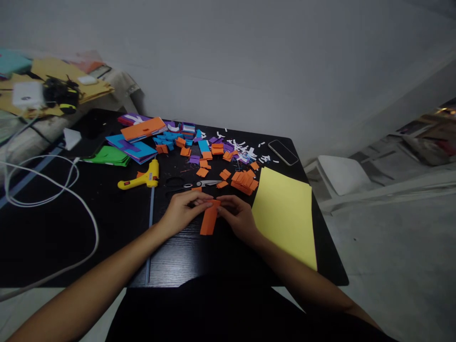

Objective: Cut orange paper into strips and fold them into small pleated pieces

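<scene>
An orange paper strip with a lengthwise crease hangs between my hands over the front of the black table. My left hand pinches its upper left corner between thumb and fingers. On the other side, my right hand grips the upper right edge. Just beyond the hands lie scissors with dark handles, partly hidden. Small folded orange paper pieces are heaped ahead of my right hand, and more orange, blue and purple pieces are scattered farther back.
A yellow glue gun lies left of the hands, near a looped white cable. Yellow sheets cover the right side. A phone rests at the back right. Coloured paper stacks and white scraps lie toward the wall.
</scene>
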Action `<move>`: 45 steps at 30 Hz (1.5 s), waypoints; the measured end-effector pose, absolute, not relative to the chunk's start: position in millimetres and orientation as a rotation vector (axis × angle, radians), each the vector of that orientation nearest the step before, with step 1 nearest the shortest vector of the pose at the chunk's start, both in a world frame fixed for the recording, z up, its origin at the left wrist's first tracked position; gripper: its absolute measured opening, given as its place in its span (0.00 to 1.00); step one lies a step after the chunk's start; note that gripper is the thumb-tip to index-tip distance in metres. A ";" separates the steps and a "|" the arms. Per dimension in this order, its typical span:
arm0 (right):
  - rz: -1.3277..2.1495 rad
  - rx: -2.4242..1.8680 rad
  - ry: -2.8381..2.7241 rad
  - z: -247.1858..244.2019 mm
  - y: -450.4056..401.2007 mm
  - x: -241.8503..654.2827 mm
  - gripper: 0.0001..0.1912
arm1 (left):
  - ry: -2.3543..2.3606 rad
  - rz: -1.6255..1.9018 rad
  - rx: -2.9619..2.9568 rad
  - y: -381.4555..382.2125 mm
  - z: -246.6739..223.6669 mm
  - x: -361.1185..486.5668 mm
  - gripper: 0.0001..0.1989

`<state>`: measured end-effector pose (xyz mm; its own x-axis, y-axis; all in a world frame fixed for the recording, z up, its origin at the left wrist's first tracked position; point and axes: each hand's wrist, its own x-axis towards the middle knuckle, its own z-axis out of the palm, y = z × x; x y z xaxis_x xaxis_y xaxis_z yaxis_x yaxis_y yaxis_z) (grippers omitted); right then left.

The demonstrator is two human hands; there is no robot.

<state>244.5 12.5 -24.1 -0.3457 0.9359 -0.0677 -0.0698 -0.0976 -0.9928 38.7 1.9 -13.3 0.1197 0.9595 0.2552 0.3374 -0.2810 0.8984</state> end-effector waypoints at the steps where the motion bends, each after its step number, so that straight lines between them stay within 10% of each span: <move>1: 1.562 -1.020 -1.355 -24.6 12.6 244.6 0.15 | 1.271 1.166 1.719 1.9 -13.2 38.7 0.10; 45: 1.653 -1.040 -1.157 -24.0 21.5 248.0 0.13 | 1.102 0.992 1.287 4.6 -4.3 37.0 0.11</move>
<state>248.0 21.5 -24.0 -0.2984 0.9413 -0.1576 -0.1738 -0.2160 -0.9608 37.0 4.6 -4.3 0.2114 0.9755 -0.0613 0.0421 0.0536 0.9977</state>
